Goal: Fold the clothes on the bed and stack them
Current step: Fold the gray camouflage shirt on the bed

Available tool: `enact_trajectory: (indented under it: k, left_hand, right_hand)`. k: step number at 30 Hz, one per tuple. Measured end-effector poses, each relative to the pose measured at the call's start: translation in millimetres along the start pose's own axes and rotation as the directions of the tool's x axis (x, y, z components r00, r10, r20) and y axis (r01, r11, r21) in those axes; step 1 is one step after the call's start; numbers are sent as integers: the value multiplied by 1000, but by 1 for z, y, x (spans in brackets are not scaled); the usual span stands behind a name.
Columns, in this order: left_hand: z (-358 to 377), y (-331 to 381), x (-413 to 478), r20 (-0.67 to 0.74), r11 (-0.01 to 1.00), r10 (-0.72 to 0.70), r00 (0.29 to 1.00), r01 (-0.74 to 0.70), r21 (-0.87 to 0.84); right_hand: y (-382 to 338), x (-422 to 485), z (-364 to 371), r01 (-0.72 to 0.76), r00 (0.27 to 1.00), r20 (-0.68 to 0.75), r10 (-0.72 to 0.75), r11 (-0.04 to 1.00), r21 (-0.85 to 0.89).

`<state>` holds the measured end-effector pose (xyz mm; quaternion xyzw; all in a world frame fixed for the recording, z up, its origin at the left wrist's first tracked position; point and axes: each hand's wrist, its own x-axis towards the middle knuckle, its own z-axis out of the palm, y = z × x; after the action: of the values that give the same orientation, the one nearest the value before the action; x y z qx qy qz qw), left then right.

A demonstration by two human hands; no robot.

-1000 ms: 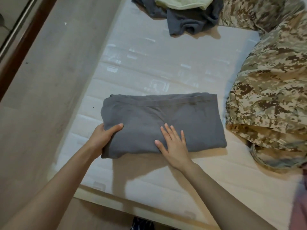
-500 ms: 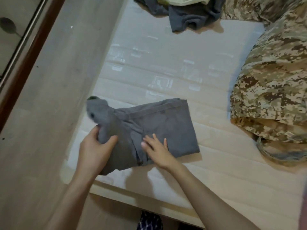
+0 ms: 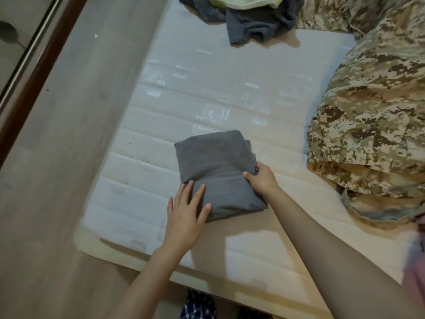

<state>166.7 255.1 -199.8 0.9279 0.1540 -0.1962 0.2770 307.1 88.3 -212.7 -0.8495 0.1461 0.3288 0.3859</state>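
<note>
A grey garment [image 3: 213, 164], folded into a compact square, lies on the white mattress [image 3: 207, 88] near its front-left corner. My left hand [image 3: 186, 210] rests flat with straight fingers on the garment's near-left corner. My right hand [image 3: 259, 178] grips the garment's right edge, thumb on top and fingers curled round the fold. At the far end of the bed sits a heap of unfolded clothes: a dark grey piece [image 3: 253, 26] with a pale yellow-green piece [image 3: 243, 1] on top.
A camouflage-patterned blanket [image 3: 372, 125] is bunched along the right side of the bed. Wood-look floor [image 3: 64, 157] runs to the left, with a dark-framed sliding door [image 3: 30, 56] at the far left. Checked fabric [image 3: 197, 305] shows at the bottom edge.
The left half of the grey garment was lifted and folded over to the right, making a smaller square. My left hand let go and now lies flat; my right hand moved to the right edge.
</note>
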Motion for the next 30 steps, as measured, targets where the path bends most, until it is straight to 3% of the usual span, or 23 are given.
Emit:
enact_trajectory:
  k: [5,8,11,13,14,15,16,17,18,19,22,25,30]
  left_hand:
    - [19,-7,-2,-12,992,92,996,-91,93]
    - [22,2,-4,-3,988,141,990,-140,58]
    - [6,2,8,-210,959,96,973,-146,-243]
    - [-9,-5,26,-300,932,-5,954,-104,-347]
    - [-18,-10,39,-314,924,-52,948,-74,-376]
    - [-26,-15,54,-314,919,-87,945,-45,-392]
    - [-34,-20,69,-298,919,-105,949,-21,-393]
    - [-41,-25,83,-266,922,-105,958,-6,-387]
    - [-47,-28,96,-213,922,-91,973,2,-387]
    - [-52,-30,107,-141,917,-68,988,6,-399]
    - [-63,-31,130,43,942,14,999,1,-336]
    - [-72,-38,138,92,948,29,995,2,-318]
    - [-55,-75,78,158,851,-66,985,138,-507]
  right_hand:
    - [10,-2,10,47,980,-195,-41,999,27]
    - [18,-18,14,-3,947,-315,-66,977,-213]
    - [7,-52,23,206,779,-509,-367,916,-345]
    - [8,-84,38,332,709,-550,-441,897,-290]
    - [12,-100,47,341,748,-543,-380,923,-176]
    - [15,-115,56,277,839,-493,-232,961,19]
    - [17,-126,66,128,934,-356,-36,963,239]
    - [17,-133,78,-76,978,-150,145,917,392]
    - [16,-137,90,-254,964,43,262,864,436]
    - [14,-138,102,-339,941,145,307,832,440]
    - [-3,-120,130,-329,927,69,369,711,621]
    - [-10,-99,125,-290,875,-51,481,608,739]
    - [42,-98,76,-48,965,-151,212,714,698]
